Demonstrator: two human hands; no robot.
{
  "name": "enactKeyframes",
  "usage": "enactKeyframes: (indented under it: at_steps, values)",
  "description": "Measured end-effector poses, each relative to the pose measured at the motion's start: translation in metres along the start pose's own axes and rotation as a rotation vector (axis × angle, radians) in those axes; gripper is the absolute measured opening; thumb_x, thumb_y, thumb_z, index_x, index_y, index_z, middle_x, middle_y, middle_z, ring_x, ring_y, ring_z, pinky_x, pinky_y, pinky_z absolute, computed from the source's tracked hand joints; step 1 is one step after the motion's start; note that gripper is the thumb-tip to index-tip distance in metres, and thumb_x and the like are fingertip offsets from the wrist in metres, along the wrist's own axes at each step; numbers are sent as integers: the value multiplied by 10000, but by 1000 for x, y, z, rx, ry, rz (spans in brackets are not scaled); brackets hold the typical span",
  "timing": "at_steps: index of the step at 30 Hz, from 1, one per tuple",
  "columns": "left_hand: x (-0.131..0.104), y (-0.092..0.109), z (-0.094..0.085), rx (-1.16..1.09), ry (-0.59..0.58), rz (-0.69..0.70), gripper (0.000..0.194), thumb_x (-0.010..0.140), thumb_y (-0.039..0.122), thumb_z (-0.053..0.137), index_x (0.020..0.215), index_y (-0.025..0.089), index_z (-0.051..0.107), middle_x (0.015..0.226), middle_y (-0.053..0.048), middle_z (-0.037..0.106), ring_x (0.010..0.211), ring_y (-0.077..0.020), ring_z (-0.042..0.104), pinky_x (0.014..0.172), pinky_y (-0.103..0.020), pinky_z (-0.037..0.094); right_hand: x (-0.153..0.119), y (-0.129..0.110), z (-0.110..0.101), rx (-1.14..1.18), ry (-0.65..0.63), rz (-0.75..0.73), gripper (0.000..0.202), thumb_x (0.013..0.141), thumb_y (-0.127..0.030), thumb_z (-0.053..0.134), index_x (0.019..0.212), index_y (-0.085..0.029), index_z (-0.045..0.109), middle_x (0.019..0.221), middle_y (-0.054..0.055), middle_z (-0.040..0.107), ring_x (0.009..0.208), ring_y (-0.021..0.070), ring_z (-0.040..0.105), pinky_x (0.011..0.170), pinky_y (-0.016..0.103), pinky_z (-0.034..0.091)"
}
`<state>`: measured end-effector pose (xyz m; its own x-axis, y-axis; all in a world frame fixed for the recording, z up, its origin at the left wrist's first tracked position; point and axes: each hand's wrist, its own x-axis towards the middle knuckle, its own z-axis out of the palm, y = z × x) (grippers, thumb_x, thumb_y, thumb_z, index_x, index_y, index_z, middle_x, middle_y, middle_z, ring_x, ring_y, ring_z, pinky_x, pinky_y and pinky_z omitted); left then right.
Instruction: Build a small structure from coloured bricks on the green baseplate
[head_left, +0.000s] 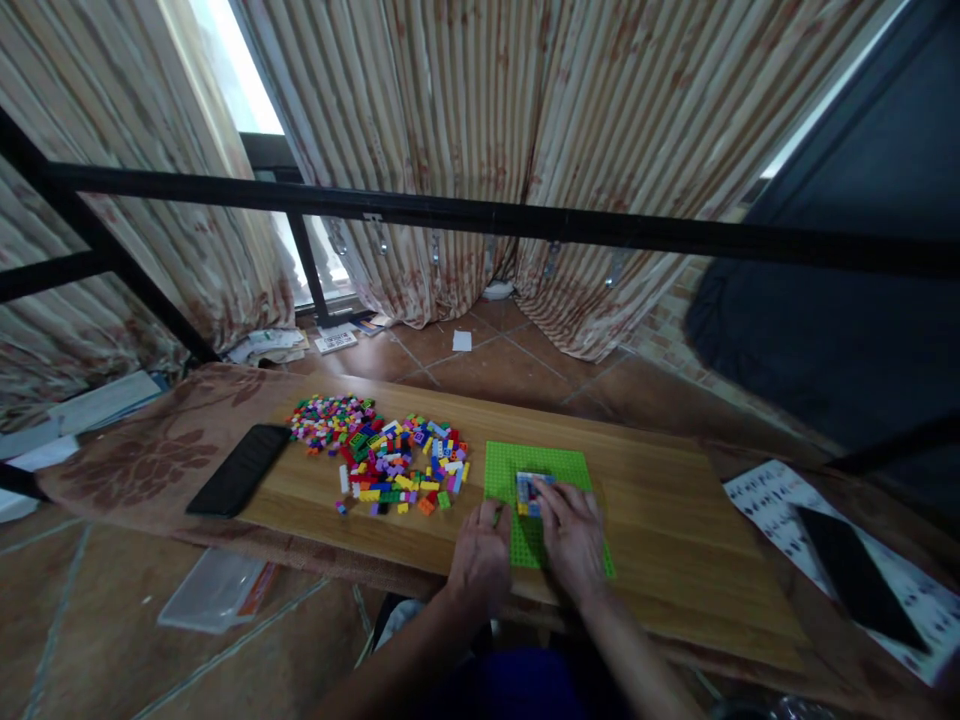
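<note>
A green studded baseplate [574,465] lies on the wooden board, with a small low build of white, blue and yellow toy bricks [523,482] on its middle. My right hand [574,535] reaches over the plate, thumb and fingertips closed at the right side of that build, hiding part of it. At the plate's left edge is my left hand [480,555], fingers curled together against the edge; whether a small brick is also between them cannot be seen.
Left of the plate are loose bricks [405,465] and a heap of smaller pieces [330,422]. A black phone [240,470] lies at the wooden board's [675,520] left end. On the right, a dark flat device [862,575] rests on a printed sheet [772,490]. A black rail [465,212] crosses behind.
</note>
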<state>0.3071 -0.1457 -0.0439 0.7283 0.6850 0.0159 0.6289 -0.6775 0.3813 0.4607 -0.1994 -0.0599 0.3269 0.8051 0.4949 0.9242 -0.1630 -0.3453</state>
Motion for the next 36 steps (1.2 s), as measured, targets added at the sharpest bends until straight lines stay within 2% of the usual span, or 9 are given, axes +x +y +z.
enactKeyframes:
  at_steps: [4,8,12,15,21,29,36]
  values:
    - [-2,-4,-2,33,26,-27,529,784,136,478,1310,77,474,1289,-183,497,1165,-282,481,1007,-389,389,-17,24,-10,-24,129,135,404,939,-368,375,1239,-179,568,1077,111,618,992,238,502,873,409,419]
    - [5,-1,-3,48,82,7,476,883,213,411,1354,146,439,1356,-152,474,1193,-285,470,991,-437,397,-46,42,-13,-114,98,220,410,937,-371,353,1107,-134,641,1054,147,621,993,263,518,862,437,440]
    - [14,4,-1,51,111,82,477,912,288,410,1376,176,402,1432,-125,415,1233,-277,448,1003,-468,388,-69,27,-13,-107,14,221,391,934,-353,360,1084,-133,646,1077,148,608,1009,260,528,855,414,464]
    - [17,3,2,71,109,103,495,904,287,429,1379,154,391,1449,-126,399,1238,-270,452,1012,-468,386,-76,13,-14,-94,10,218,369,930,-354,369,1064,-154,649,1077,141,609,1009,260,540,854,415,473]
    - [16,-3,10,122,118,126,556,882,290,468,1397,112,357,1456,-147,390,1253,-273,441,1038,-453,365,-64,12,-13,-93,27,196,360,923,-340,377,1113,-171,632,1101,140,616,1014,268,548,861,446,471]
    - [15,-3,23,144,163,100,562,894,299,436,1419,127,334,1437,-136,423,1228,-276,455,1020,-457,370,-23,7,11,-26,-38,117,440,929,-291,347,1336,-172,461,1318,140,531,1212,257,472,966,469,408]
    - [16,-2,23,112,143,86,551,894,298,434,1412,126,354,1462,-121,392,1225,-277,452,1030,-473,360,-20,7,20,-57,-103,92,451,931,-282,339,1360,-175,426,1309,118,548,1228,254,459,1000,460,352]
